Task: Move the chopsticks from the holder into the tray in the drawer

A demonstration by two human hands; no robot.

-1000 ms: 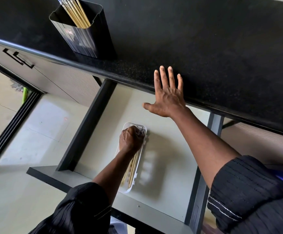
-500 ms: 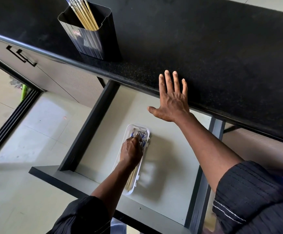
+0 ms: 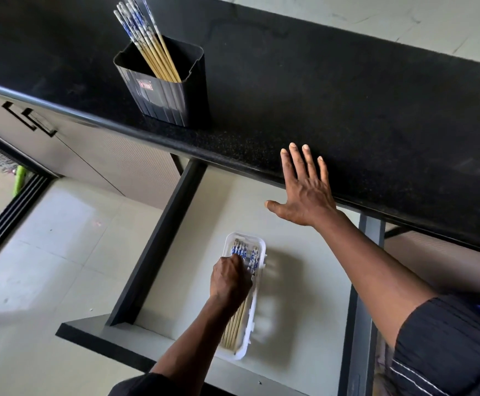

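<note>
A person's left hand [image 3: 231,278] is curled down into the white tray [image 3: 259,284] in the open drawer [image 3: 304,310], seemingly settling blue-patterned chopsticks [image 3: 244,252] beneath its fingers, though whether it pinches any cannot be told; right hand [image 3: 304,192] lies spread flat on the black counter [image 3: 347,110] above, likely bracing; further up-left, remaining chopsticks [image 3: 150,50] stand in the black holder [image 3: 167,95].

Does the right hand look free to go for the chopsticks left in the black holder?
Probably yes. The right hand lies flat and empty on the counter edge, and bare countertop lies between it and the holder. The remaining chopsticks stick up above its rim, uncovered.
</note>
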